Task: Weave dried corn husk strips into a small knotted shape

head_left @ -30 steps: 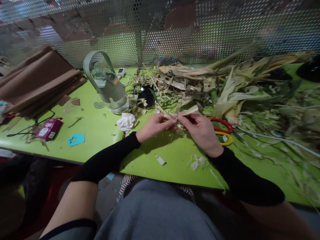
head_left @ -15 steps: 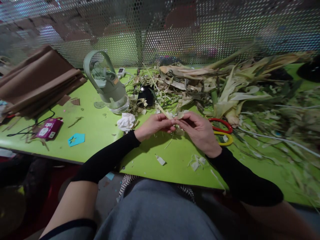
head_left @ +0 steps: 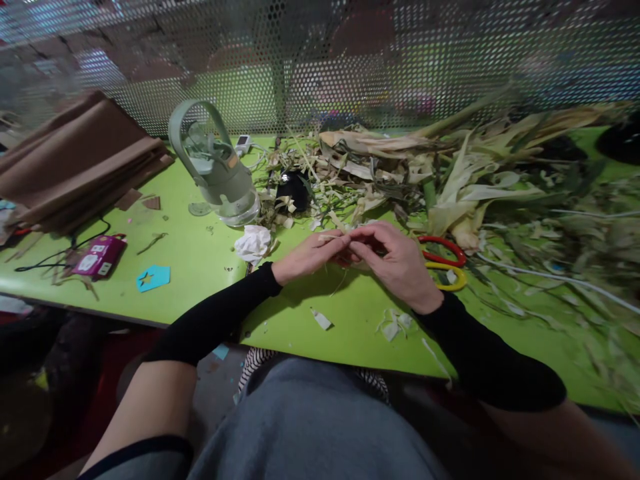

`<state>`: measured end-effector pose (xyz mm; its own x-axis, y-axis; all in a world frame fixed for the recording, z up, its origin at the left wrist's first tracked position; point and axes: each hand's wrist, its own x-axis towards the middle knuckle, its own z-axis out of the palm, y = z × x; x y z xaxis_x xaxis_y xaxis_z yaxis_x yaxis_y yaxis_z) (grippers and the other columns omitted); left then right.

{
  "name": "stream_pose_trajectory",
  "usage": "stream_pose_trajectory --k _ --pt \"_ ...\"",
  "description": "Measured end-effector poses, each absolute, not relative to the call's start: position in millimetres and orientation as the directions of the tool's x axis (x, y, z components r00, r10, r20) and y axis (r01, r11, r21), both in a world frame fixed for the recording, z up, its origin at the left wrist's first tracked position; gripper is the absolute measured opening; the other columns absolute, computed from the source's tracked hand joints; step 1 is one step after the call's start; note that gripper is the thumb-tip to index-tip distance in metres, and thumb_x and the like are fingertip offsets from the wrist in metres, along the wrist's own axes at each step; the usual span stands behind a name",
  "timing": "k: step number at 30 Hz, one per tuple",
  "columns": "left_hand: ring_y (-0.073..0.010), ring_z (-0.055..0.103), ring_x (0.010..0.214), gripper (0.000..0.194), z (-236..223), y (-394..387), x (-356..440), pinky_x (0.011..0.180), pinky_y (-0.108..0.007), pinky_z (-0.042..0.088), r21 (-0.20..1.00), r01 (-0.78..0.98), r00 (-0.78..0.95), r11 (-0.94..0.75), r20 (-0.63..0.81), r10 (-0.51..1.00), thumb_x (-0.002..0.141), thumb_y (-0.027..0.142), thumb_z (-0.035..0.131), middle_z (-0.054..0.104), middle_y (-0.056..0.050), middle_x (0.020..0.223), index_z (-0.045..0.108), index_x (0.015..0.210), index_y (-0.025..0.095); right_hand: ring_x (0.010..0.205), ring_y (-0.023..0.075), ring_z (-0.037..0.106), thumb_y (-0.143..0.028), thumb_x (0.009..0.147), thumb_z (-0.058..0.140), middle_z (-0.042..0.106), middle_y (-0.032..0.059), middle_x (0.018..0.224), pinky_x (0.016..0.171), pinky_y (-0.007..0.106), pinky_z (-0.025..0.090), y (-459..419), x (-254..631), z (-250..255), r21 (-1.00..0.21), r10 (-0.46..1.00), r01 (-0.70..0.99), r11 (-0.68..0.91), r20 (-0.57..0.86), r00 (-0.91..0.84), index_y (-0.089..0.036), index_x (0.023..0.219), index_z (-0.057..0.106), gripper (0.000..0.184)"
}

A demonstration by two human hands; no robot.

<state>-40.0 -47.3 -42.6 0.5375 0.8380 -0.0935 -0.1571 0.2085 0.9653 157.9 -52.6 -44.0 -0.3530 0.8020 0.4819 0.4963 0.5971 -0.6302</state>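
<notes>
My left hand (head_left: 311,257) and my right hand (head_left: 397,267) meet at the fingertips above the green table (head_left: 295,320). Between the pinched fingers of both is a thin, pale corn husk strip (head_left: 331,237); the fingers hide most of it. Just right of my right hand lie scissors with red and yellow handles (head_left: 453,252). A crumpled white tissue (head_left: 253,244) is near my left wrist. Below my hands on the tabletop are a small husk scrap (head_left: 321,319) and some shredded husk bits (head_left: 394,325).
A heap of dry corn husks (head_left: 395,157) spreads across the back and right. A pale green bottle (head_left: 220,173) stands upright at back left. Further left are brown folded sheets (head_left: 80,153), a purple box (head_left: 100,257) and a blue tag (head_left: 153,278). A perforated metal screen (head_left: 340,73) borders the back.
The husk strip, which stuck up and away from my fingertips, now lies lower across my left fingers. My left fingers have straightened and drawn closer to my right ones.
</notes>
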Motion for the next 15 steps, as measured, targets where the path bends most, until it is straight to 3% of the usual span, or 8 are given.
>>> stream_pose_trajectory --k 6,12,15 --pt "-0.0157 0.07 0.09 0.028 -48.0 -46.9 -39.9 0.095 -0.033 0.059 0.986 -0.088 0.56 0.144 -0.071 0.825 0.098 0.041 0.067 0.073 -0.007 0.095 0.067 0.088 0.015 0.074 0.0203 0.063 -0.035 0.098 0.068 0.067 0.0047 0.086 0.067 0.035 0.052 -50.9 158.8 -45.2 -0.632 0.849 0.568 0.528 0.423 -0.318 -0.022 0.101 0.073 0.014" --pt "-0.0156 0.073 0.088 0.035 -45.9 -47.9 -41.2 0.088 -0.03 0.059 0.994 -0.037 0.565 0.105 -0.065 0.822 0.102 0.042 0.061 0.064 -0.003 0.085 0.056 0.079 0.017 0.066 0.0165 0.058 -0.035 0.096 0.067 0.067 0.0026 0.081 0.059 0.031 0.047 -49.6 158.7 -46.2 -0.778 0.908 0.47 0.418 0.356 -0.22 -0.022 0.089 0.063 0.015" --pt "-0.014 0.074 0.088 0.031 -46.5 -47.5 -40.2 0.09 -0.029 0.058 0.993 -0.018 0.568 0.116 -0.085 0.819 0.104 0.037 0.057 0.063 -0.002 0.086 0.055 0.081 0.016 0.061 0.0142 0.054 -0.03 0.093 0.068 0.067 0.0023 0.085 0.055 0.029 0.045 -51.2 158.0 -45.4 -0.786 0.917 0.474 0.397 0.354 -0.183 -0.021 0.099 0.066 0.011"
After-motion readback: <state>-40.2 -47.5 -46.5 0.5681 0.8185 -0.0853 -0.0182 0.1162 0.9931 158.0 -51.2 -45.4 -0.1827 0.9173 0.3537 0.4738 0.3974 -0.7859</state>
